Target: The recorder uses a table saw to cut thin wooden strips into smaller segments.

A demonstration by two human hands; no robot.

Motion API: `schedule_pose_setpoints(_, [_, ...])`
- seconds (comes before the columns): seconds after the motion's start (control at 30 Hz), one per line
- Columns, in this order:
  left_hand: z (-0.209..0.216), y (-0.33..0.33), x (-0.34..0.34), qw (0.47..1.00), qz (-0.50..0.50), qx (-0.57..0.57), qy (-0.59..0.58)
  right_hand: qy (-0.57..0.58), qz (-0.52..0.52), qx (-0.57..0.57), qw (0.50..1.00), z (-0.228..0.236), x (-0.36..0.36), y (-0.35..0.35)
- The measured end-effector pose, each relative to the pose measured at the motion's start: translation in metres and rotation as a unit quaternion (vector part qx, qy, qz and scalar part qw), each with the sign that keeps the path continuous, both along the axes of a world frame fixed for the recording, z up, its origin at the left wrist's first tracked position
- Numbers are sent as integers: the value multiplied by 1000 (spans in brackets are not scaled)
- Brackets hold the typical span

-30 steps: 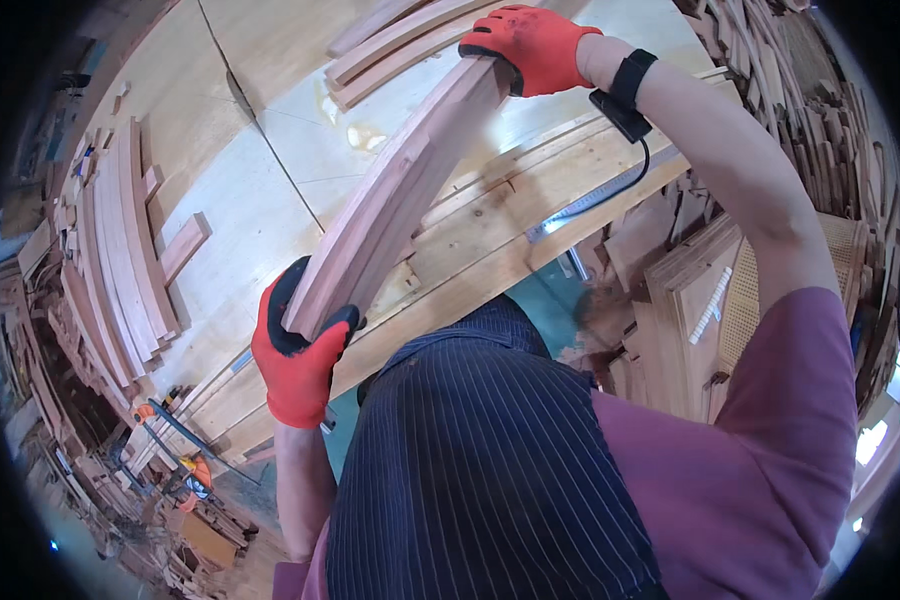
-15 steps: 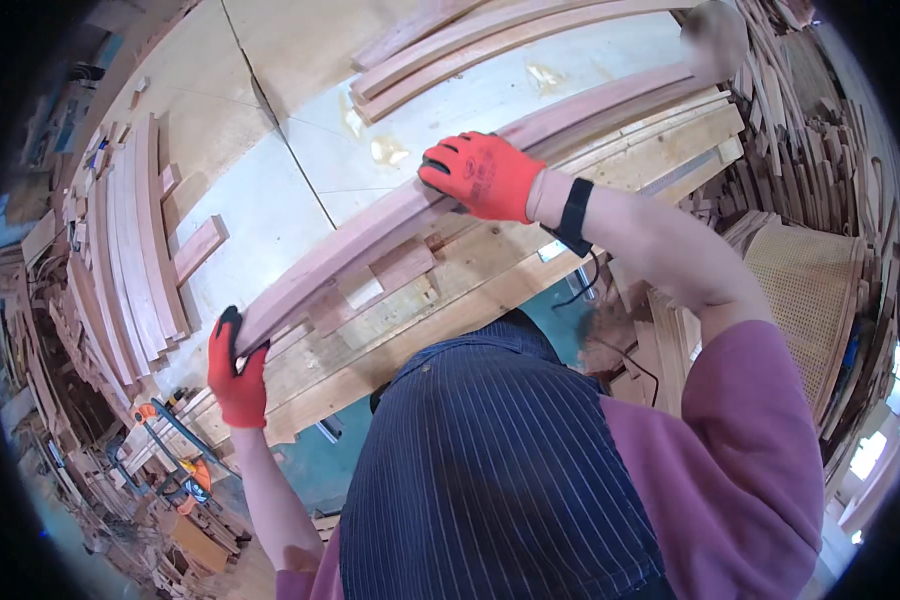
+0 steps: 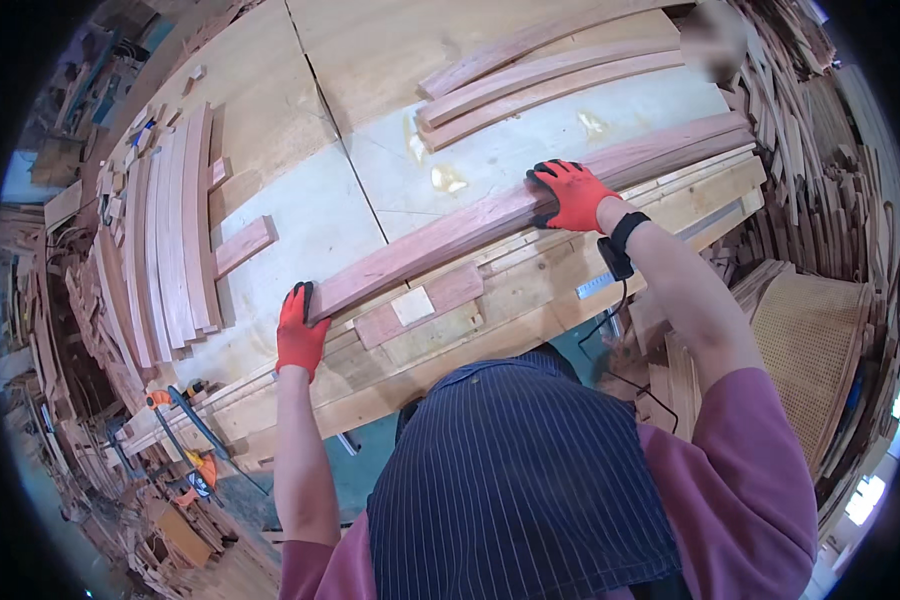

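Note:
A long, slightly curved reddish wooden board point(image 3: 440, 240) lies slantwise along the near part of the worktable, its left end nearer me. My left hand point(image 3: 302, 338), in a red glove with black fingertips, grips that left end between thumb and fingers. Past the board's middle, my right hand point(image 3: 577, 198), gloved alike, lies over the top with its fingers curled around the far side. In front of the board, a short flat wooden piece point(image 3: 378, 324) carries a small pale square block point(image 3: 412, 306).
Several long boards point(image 3: 175, 240) lie side by side at the left, with a short wooden block point(image 3: 244, 246) next to them. More curved boards point(image 3: 550, 95) rest at the far right. Clamps point(image 3: 198, 425) stick out at the lower left. A woven cane panel point(image 3: 805, 335) stands at the right.
The view has shifted, so the table appears farther right. The board's left end has moved away from me with my left hand. My right hand has moved slightly right along the board.

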State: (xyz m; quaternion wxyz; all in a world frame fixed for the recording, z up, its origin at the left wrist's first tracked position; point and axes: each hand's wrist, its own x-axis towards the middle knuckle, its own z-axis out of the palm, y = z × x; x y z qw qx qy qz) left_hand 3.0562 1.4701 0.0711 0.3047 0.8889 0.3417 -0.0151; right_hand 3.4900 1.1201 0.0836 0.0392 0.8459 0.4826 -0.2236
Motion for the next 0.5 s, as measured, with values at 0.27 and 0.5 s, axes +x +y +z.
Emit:
schedule_pose_setpoints(0.27, [26,17,-11,954,172,-238,-66,35,-114,32,992,-14,18,2])
schedule_pose_setpoints(0.5, [58,-72,30,936,182,-247,-172,271,-532,415,687,-14,9,20])
